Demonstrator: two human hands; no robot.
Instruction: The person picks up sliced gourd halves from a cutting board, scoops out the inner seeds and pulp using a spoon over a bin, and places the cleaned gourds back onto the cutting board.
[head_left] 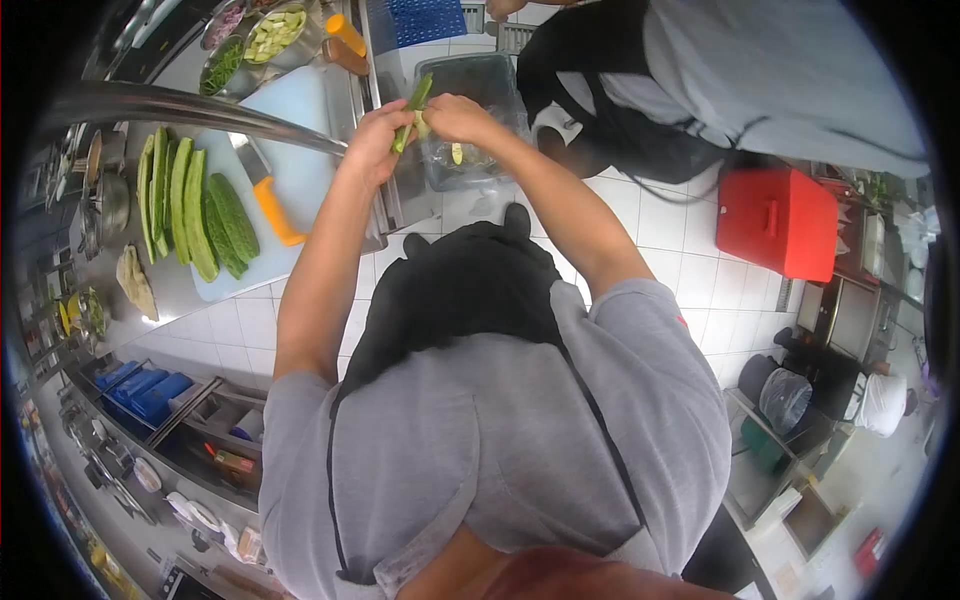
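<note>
My left hand (374, 146) is closed around a cucumber piece (421, 92), tilted over a grey plastic bin (507, 78). Against the cucumber's inner side, my right hand (456, 119) has its fingers curled in; what they grip is hidden. Below the hands, a pale scrap (457, 153) shows in the bin. On the counter to the left lie several peeled-looking cucumber lengths (197, 215) and darker green cucumbers (232, 228). A knife (277, 212) with an orange-yellow handle rests beside them on a pale cutting board (315, 200).
Bowls of chopped green pieces (276, 36) and cut green vegetable (222, 68) stand at the back left. A metal bar (230, 117) crosses above the counter. Another person (690, 75) stands close at the right, near a red box (777, 222).
</note>
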